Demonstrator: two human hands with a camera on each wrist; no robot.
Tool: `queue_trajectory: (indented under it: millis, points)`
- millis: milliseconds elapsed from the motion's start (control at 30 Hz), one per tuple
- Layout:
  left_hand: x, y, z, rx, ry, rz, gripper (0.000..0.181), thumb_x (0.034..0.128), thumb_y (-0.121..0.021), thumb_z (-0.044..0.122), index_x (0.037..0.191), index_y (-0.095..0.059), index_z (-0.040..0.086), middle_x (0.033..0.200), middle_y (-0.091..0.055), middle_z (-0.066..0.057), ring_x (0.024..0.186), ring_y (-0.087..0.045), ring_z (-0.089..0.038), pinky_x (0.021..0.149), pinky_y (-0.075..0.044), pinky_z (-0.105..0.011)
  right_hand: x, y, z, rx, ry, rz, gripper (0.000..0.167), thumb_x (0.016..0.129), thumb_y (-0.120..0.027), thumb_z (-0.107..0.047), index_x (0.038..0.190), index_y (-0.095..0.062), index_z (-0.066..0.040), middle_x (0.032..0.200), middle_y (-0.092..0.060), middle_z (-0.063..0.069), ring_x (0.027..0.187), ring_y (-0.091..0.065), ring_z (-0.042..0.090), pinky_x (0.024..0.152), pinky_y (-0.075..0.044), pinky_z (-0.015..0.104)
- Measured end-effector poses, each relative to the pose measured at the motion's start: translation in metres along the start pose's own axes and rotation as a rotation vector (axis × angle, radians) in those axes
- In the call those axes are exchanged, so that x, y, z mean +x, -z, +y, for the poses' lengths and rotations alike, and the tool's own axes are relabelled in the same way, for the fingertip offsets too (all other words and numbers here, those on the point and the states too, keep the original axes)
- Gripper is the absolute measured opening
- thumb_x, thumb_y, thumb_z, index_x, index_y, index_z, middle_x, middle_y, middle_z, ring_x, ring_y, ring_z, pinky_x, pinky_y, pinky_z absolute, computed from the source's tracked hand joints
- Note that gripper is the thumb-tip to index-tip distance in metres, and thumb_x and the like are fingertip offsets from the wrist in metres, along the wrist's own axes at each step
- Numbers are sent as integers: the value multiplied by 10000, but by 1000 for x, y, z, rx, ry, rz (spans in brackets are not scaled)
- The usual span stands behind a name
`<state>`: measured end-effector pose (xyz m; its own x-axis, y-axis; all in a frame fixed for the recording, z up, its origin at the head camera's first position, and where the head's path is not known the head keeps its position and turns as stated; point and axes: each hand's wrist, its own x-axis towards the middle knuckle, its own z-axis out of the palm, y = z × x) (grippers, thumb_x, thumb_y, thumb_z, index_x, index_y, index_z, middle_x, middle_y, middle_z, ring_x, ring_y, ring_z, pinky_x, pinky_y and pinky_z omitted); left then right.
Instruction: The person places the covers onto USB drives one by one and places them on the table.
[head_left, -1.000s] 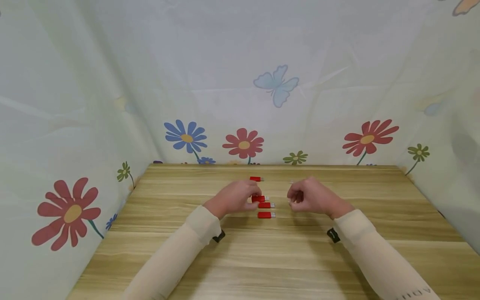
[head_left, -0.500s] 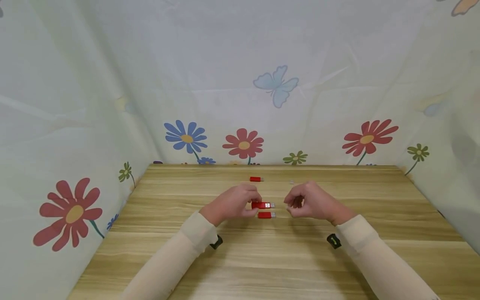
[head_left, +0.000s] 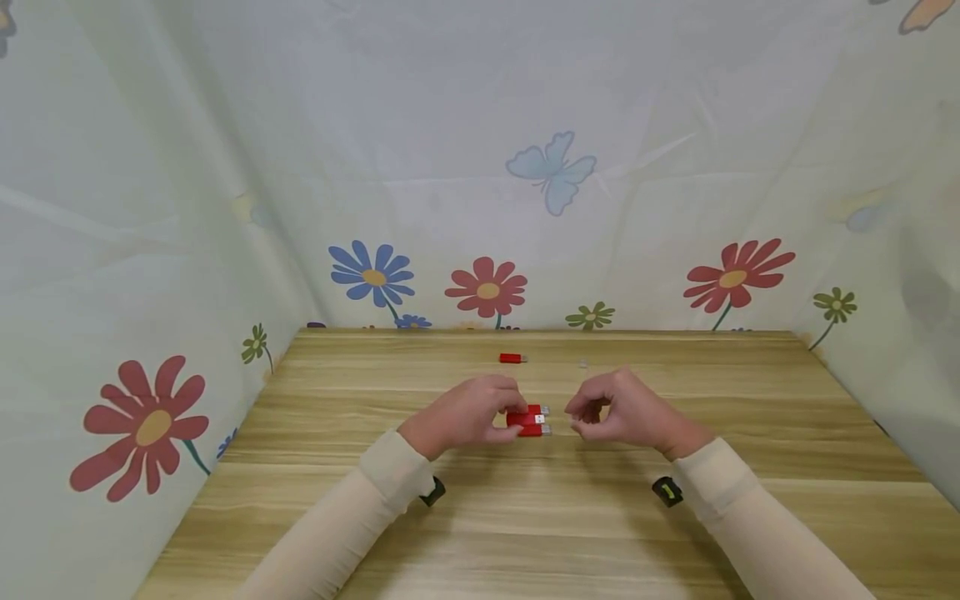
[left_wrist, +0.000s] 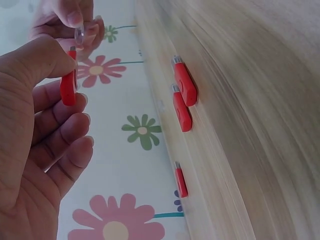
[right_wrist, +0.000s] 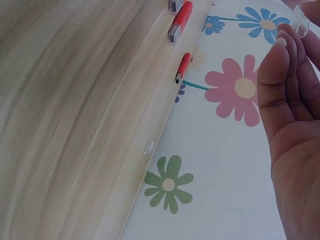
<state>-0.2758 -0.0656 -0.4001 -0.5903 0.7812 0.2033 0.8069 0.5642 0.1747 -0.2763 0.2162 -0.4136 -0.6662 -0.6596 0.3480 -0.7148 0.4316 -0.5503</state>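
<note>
My left hand (head_left: 468,412) pinches a red USB flash drive (left_wrist: 68,87) between thumb and fingers, its bare metal plug pointing towards my right hand (head_left: 630,412). In the right hand's fingertips is a small clear plastic cap (right_wrist: 301,22), held a short gap away from the plug. Below the left hand, two red flash drives wearing clear caps lie side by side on the table: one nearer drive (left_wrist: 185,85) and one farther drive (left_wrist: 183,114). The held drive partly covers them in the head view.
Farther back on the wooden table (head_left: 600,533) lies an uncapped red flash drive (head_left: 512,358). To its right is a loose clear cap (head_left: 583,364). A flower-printed curtain (head_left: 420,150) rises behind the table's back edge and along the sides.
The left hand has brought its flash drive nearer to me and slightly right, over the two capped drives. The right hand with the cap has shifted slightly left and nearer to me.
</note>
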Motion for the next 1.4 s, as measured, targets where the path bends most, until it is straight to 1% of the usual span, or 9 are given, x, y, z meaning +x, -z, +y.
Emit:
queue_trajectory:
  millis: [233,333,533,667,900,1000,1100,1233,1400]
  points:
    - [1,-2,1,-6,-33,9,210,900,-785,293,1051,-776,148,975,-679,55,838,-574,-62,807,-533,-159,2,-4,-3,31,22,-14,167,840,-812,-87,890,-784,-244,821,-723,-119,679,-639,22,619,-598,304]
    - [1,-4,0,-6,-50,18,200,901,-782,295,1038,-775,148,966,-682,59,830,-578,-63,797,-528,-151,3,-6,-3,50,32,-23,136,847,-804,-91,885,-787,-221,818,-726,-110,676,-644,24,610,-597,311]
    - [2,-8,0,-16,-86,37,176,904,-770,275,1022,-775,145,938,-680,62,816,-603,-87,772,-517,-143,5,-11,-4,41,34,-34,98,848,-791,-83,877,-795,-177,815,-722,-122,669,-633,17,600,-598,341]
    - [2,-10,2,-20,-88,35,171,903,-770,262,1026,-774,144,931,-677,62,821,-615,-105,771,-513,-140,5,-13,-5,39,34,-34,75,850,-784,-84,873,-798,-155,816,-724,-121,663,-629,24,598,-599,367]
    - [4,-12,3,-13,-75,14,166,897,-776,241,1032,-771,145,950,-678,55,848,-643,-124,800,-526,-150,7,-15,-7,58,57,-46,167,861,-778,-83,877,-780,-249,817,-725,-119,667,-630,28,605,-597,333]
    - [4,-14,3,-5,-81,15,159,893,-776,242,1023,-769,149,943,-670,57,841,-641,-120,789,-525,-149,7,-16,-7,57,62,-46,178,862,-779,-82,880,-776,-259,815,-724,-123,664,-627,24,601,-599,347]
    - [5,-16,2,0,-97,25,151,890,-780,240,1012,-768,153,934,-666,60,825,-622,-99,779,-522,-147,7,-17,-7,51,66,-41,151,859,-781,-79,880,-786,-229,815,-725,-123,661,-627,19,597,-599,348]
    - [5,-17,3,1,-118,37,142,890,-780,234,1007,-767,155,929,-665,62,814,-585,-64,782,-519,-147,7,-18,-8,48,62,-44,100,864,-786,-88,903,-801,-179,835,-734,-118,675,-632,17,614,-599,313]
    - [6,-16,4,1,-124,35,144,889,-784,232,1009,-769,154,923,-667,61,810,-557,-45,788,-513,-135,7,-19,-9,61,32,-55,132,859,-794,-69,924,-802,-183,847,-739,-115,685,-638,23,631,-608,338]
